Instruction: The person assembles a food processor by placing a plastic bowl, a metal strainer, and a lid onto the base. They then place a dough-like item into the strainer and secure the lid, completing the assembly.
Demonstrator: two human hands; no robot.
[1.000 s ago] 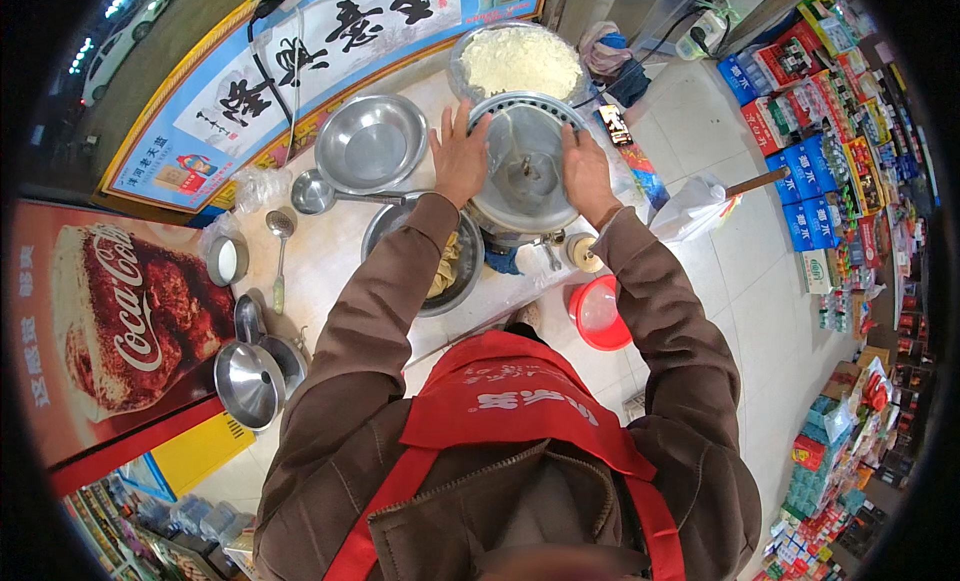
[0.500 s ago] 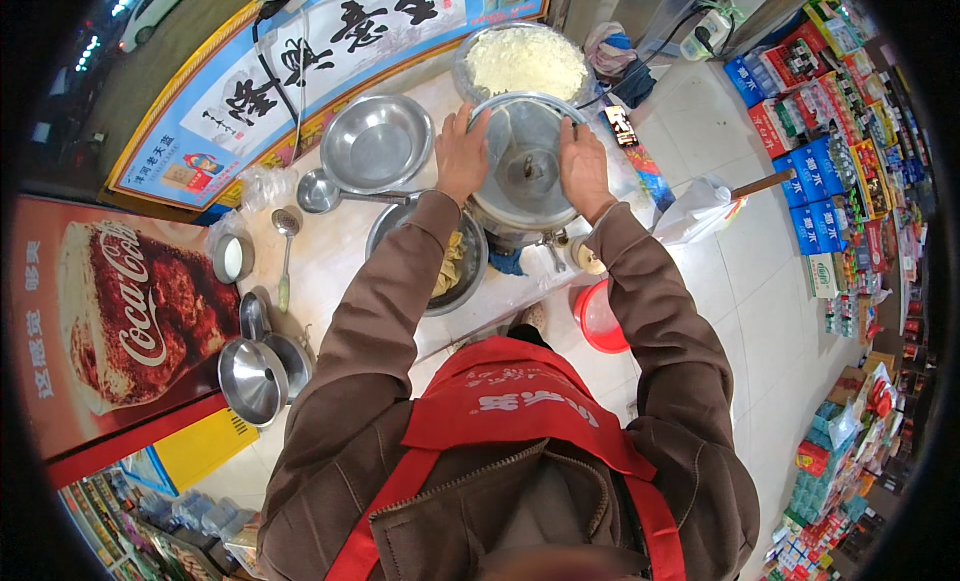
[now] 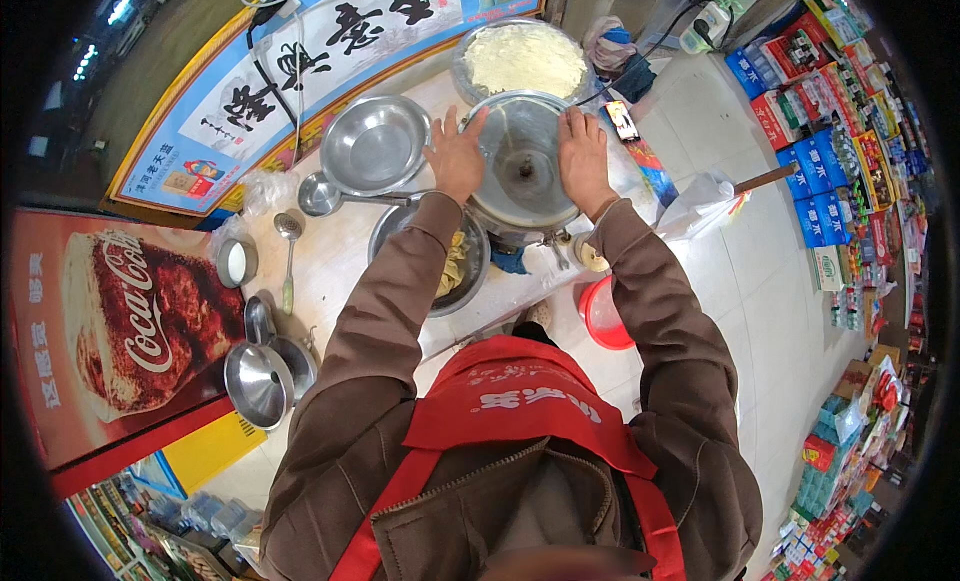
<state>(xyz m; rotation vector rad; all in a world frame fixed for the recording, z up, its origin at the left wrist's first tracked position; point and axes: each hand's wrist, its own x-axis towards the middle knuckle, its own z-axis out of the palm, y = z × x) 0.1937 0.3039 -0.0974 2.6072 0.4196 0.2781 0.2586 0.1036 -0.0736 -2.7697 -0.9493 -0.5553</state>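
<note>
Both my hands rest on the rim of a round steel drum (image 3: 522, 161) with a small hub in its middle. My left hand (image 3: 456, 159) lies on its left edge, fingers spread flat. My right hand (image 3: 585, 159) lies on its right edge, also flat. Under my left forearm sits a steel bowl (image 3: 470, 271) holding pale yellow pieces. Just beyond the drum is a wide basin of white flour (image 3: 526, 59). An empty steel bowl (image 3: 374, 145) stands to the left of my left hand.
A ladle (image 3: 322, 193), a slotted spoon (image 3: 288, 251), a small cup of white liquid (image 3: 237, 263) and a steel funnel (image 3: 258, 383) lie on the white counter (image 3: 330, 261). A red bucket (image 3: 602, 315) stands on the floor. A phone (image 3: 620, 121) lies by the drum. Shelves of packaged goods line the right.
Both hands stay on the drum's rim; my left hand has shifted slightly along the edge with fingers spread wider.
</note>
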